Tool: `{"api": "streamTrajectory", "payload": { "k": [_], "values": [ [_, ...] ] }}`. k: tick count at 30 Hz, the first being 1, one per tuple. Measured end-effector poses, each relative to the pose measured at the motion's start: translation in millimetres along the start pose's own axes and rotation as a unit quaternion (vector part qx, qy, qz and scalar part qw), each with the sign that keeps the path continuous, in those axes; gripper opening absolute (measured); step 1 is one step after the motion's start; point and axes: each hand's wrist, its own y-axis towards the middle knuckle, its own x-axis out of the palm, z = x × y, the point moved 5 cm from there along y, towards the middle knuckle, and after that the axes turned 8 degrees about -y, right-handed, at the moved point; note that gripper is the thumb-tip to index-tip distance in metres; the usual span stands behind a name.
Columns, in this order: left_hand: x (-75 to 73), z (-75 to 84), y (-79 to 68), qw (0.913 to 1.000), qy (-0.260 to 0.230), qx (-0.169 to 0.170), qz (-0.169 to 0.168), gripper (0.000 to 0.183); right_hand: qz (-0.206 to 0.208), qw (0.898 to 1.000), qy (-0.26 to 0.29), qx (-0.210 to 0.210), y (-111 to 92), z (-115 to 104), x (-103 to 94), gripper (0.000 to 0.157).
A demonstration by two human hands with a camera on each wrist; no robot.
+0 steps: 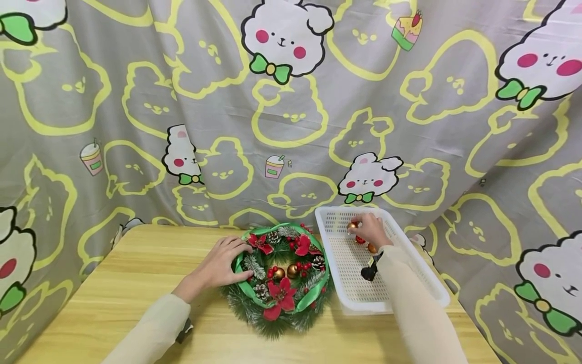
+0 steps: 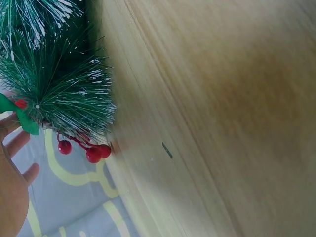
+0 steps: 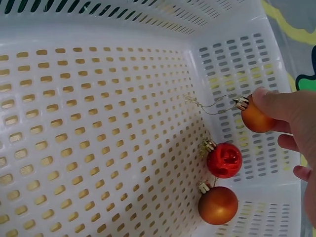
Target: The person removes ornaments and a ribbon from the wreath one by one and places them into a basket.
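Note:
In the head view, my right hand is over the far end of a white plastic basket. Thumb and fingers pinch a matte copper-gold Christmas ball, its cap and thread loop pointing left in the right wrist view. Below it in the basket lie a shiny red ball and another copper-gold ball. My left hand rests on the left side of a Christmas wreath, fingers spread and relaxed. Green ribbon, red poinsettias, pine cones, berries and two gold balls decorate the wreath.
Both wreath and basket stand on a light wooden table, the basket close to the wreath's right side. Behind the table hangs a grey curtain with cartoon rabbits. A dark mark shows on the wood in the left wrist view.

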Motion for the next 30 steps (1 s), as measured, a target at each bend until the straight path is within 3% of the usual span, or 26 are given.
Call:
{"api": "streamTrajectory", "payload": {
  "k": [15, 30],
  "values": [
    [0.9, -1.1, -0.6, 1.0000, 0.001, 0.000, 0.001, 0.051, -0.035, 0.999, 0.017, 0.025, -1, 6, 19.3, 0.023],
    [-1.0, 1.0, -1.0, 0.9999, -0.001, 0.009, 0.006, 0.052, -0.052, 0.998, 0.017, 0.016, -4, -1, 25.7, 0.023]
  ]
}}
